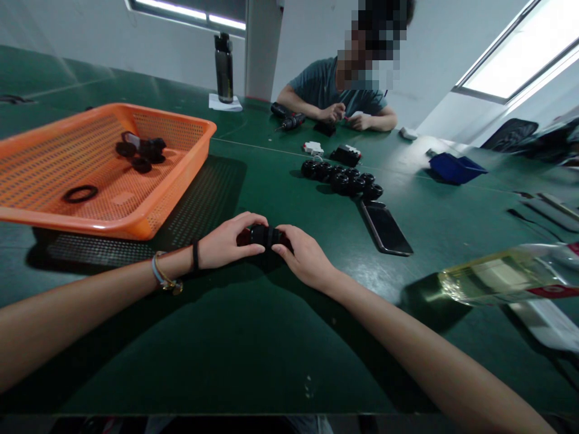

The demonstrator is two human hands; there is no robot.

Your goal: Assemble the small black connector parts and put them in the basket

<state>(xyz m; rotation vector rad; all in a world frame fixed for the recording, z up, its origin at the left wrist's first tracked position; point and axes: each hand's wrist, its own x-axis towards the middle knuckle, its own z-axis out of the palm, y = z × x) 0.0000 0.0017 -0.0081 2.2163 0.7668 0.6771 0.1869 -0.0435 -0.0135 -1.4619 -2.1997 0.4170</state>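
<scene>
Forearms (389,328) foremost; both hands (310,256) clamped on black part (259,234); orange basket (184,181) leftward.

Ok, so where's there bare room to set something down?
Green tabletop shows bare between your left forearm, right forearm and the near edge, and between the orange basket and the glossy black parts. It's crowded from the smartphone back to the power drill.
</scene>
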